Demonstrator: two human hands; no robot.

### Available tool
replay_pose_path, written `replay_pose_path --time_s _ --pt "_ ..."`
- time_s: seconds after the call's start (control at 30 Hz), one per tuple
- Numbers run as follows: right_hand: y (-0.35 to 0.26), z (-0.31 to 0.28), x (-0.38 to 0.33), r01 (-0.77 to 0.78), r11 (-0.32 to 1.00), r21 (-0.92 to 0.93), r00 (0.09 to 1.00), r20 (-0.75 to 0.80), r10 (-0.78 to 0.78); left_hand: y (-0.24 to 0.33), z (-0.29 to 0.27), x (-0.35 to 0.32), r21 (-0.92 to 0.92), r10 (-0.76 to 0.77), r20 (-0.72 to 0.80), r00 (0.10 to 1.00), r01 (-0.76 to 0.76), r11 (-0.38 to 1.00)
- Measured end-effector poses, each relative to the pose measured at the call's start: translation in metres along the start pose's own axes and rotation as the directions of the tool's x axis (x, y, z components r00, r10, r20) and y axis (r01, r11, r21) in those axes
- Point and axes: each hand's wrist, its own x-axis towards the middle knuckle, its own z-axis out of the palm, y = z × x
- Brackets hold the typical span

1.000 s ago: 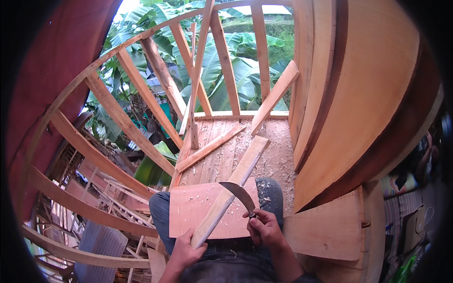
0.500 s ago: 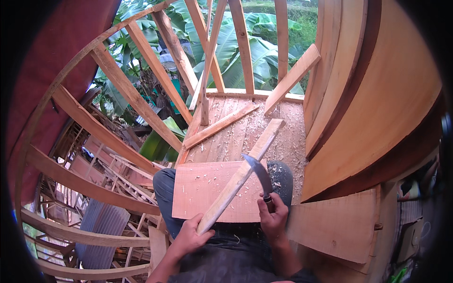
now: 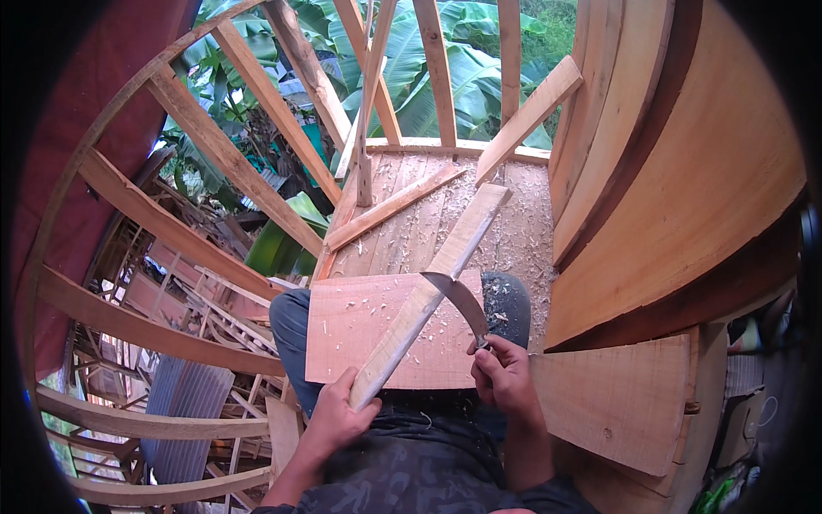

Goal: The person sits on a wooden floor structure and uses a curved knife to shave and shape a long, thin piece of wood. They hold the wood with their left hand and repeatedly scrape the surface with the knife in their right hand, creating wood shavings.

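The left hand (image 3: pixel 336 414) is wrapped tight around the low end of the stick (image 3: pixel 432 295), which leans over the board (image 3: pixel 360 330) on the lap, and the right hand (image 3: pixel 503 374) grips the knife (image 3: pixel 462 300) cutting into it, so a slip could hit the leg.

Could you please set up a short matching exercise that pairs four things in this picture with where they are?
Things:
1. left hand
2. right hand
3. flat board
4. wood shavings

Places:
A. strewn over the plank floor
B. lying across the lap
C. gripping the near end of the long wooden strip
D. gripping the handle of the curved blade

Pairs: 1-C, 2-D, 3-B, 4-A
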Motion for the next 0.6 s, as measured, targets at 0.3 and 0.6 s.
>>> replay_pose_path --time_s 0.3,0.6 --pt "0.022 0.013 0.0 0.244 0.924 -0.295 0.918 -0.238 -0.318 0.002 0.004 -0.002 -0.011 -0.018 0.047 0.999 0.019 1.0" --pt "-0.006 -0.01 -0.003 0.208 0.976 -0.07 0.97 -0.115 -0.215 0.006 0.006 -0.007 -0.035 -0.063 0.134 0.989 0.068 0.997"
